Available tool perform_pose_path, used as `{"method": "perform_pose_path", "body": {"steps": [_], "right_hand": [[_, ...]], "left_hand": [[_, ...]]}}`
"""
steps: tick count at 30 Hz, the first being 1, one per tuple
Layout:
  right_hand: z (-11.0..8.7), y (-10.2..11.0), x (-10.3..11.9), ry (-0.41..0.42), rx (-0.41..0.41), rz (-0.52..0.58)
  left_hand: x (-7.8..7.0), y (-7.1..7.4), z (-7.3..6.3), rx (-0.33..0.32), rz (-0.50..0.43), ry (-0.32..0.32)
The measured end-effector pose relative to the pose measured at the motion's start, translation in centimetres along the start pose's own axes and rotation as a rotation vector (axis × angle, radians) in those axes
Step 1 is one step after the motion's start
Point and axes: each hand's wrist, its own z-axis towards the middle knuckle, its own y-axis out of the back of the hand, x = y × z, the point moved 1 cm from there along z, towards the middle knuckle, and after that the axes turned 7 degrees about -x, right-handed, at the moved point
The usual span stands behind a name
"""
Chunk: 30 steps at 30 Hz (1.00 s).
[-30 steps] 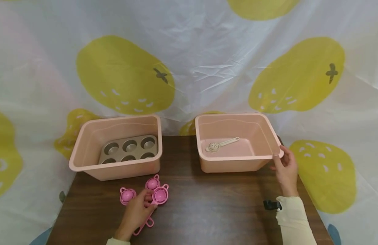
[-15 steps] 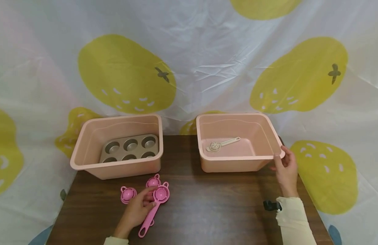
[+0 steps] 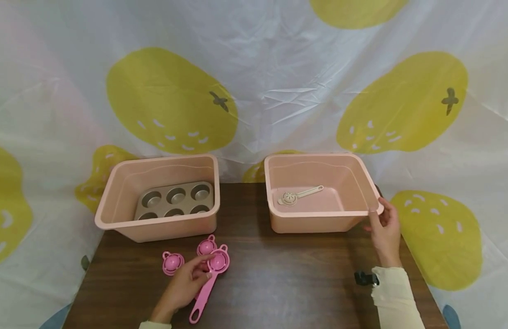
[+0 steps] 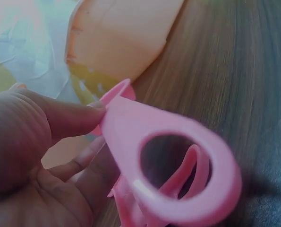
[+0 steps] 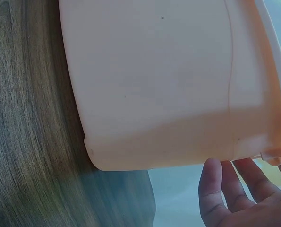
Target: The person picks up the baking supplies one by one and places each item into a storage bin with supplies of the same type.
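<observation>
In the head view my left hand pinches a pink egg separator where its handle meets the cup, with the looped handle end pointing toward me. Its handle loop is large in the left wrist view, over the handle of another pink separator lower down. That second pink egg separator shows its cup just behind the held one. A third pink egg separator lies left of them, its handle hidden by my hand. My right hand grips the near right corner of the right pink tub, thumb over the rim.
A left pink tub holds a metal muffin tin. Inside the right tub lies a beige egg separator. Both tubs stand on the dark wooden table, against a hanging cloth with yellow fruit prints.
My left hand has taken the pink egg separator up a little and turned it, its handle swinging slightly right over the one beneath. The right hand keeps its grip on the tub.
</observation>
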Motion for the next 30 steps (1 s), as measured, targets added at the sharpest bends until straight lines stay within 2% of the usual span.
{"method": "perform_pose_path", "body": {"steps": [8, 15, 21, 30], "right_hand": [[0.0, 0.0, 0.2, 0.023, 0.004, -0.019], [0.0, 0.0, 0.1, 0.016, 0.008, 0.005], [0.1, 0.1, 0.0, 0.015, 0.015, -0.039], [0.2, 0.1, 0.1, 0.002, 0.018, -0.045]], "left_hand": [[-0.9, 0.1, 0.0, -0.019, -0.053, 0.031], [-2.4, 0.3, -0.1, -0.097, -0.06, 0.01], [-3.3, 0.4, -0.1, -0.103, -0.042, 0.004], [-5.3, 1.1, 0.2, -0.095, -0.019, -0.075]]}}
